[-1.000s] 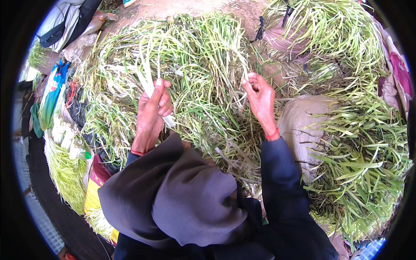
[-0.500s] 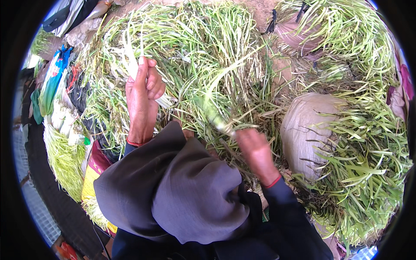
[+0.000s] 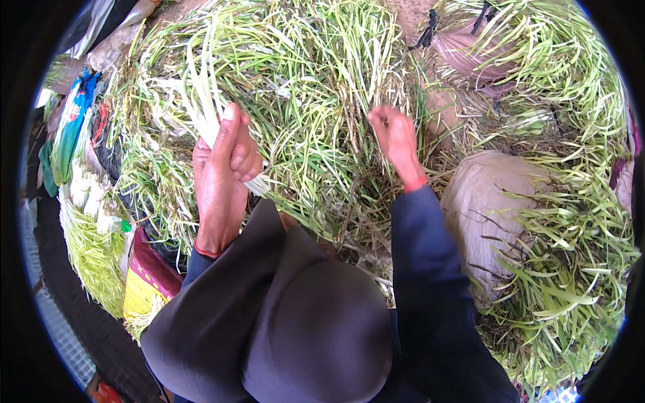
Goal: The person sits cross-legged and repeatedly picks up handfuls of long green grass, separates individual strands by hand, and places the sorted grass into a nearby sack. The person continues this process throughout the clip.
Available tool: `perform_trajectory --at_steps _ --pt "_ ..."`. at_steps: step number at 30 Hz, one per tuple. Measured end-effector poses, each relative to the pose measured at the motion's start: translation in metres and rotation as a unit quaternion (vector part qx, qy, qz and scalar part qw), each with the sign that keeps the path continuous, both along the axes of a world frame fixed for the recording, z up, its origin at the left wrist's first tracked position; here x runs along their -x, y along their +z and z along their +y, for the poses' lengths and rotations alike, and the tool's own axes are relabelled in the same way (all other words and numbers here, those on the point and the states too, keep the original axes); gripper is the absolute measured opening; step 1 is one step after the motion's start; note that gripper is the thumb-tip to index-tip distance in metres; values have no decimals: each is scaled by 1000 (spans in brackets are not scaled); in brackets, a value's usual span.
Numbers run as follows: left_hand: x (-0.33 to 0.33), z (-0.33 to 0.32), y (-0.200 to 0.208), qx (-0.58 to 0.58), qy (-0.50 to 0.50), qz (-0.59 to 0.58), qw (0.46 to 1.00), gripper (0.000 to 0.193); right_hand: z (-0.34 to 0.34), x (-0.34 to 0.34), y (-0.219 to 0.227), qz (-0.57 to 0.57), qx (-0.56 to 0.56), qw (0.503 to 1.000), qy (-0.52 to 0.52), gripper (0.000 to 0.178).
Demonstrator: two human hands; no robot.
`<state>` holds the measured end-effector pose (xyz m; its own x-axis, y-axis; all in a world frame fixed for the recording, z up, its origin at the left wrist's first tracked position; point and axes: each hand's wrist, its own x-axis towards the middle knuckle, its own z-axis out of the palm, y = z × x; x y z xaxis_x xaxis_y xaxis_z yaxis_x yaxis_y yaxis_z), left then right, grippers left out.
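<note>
My left hand is closed around a small bundle of long chive-like stalks. Their pale leaves fan up past the thumb, and the white lower ends poke out below the fingers. My right hand hovers over the right part of the big heap of green leaves. Its fingers are curled in toward the thumb; no stalk can be made out sticking from them, and the inside of the grip is hidden.
At right, more long leaves lie around a pale cloth bundle. A pinkish cloth bundle sits at far right. Sorted stalks, a blue-green bag and a yellow-and-maroon bag are on the left. Dark cloth covers my lap.
My right hand has moved up and away from me; the green leafy strip that was at its fingers no longer shows there. The left hand has dropped slightly, still gripping the stalks.
</note>
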<state>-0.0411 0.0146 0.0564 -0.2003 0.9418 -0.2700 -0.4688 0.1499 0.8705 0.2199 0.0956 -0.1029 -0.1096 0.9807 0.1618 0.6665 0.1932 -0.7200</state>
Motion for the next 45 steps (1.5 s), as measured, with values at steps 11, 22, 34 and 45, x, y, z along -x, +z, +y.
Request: perform_trajectory --at_steps 11,22,34,45 --pt "0 1 -4 41 -11 -1 999 26 109 8 -63 -122 119 975 -144 31" --pt "2 -4 -6 59 -52 7 997 26 76 -15 14 216 149 963 -66 21" --pt "-1 -9 -6 55 -116 61 990 32 -90 18 133 240 102 965 -34 25" --pt "-12 -20 -24 146 -332 108 926 26 -158 55 125 124 -12 992 0 20"
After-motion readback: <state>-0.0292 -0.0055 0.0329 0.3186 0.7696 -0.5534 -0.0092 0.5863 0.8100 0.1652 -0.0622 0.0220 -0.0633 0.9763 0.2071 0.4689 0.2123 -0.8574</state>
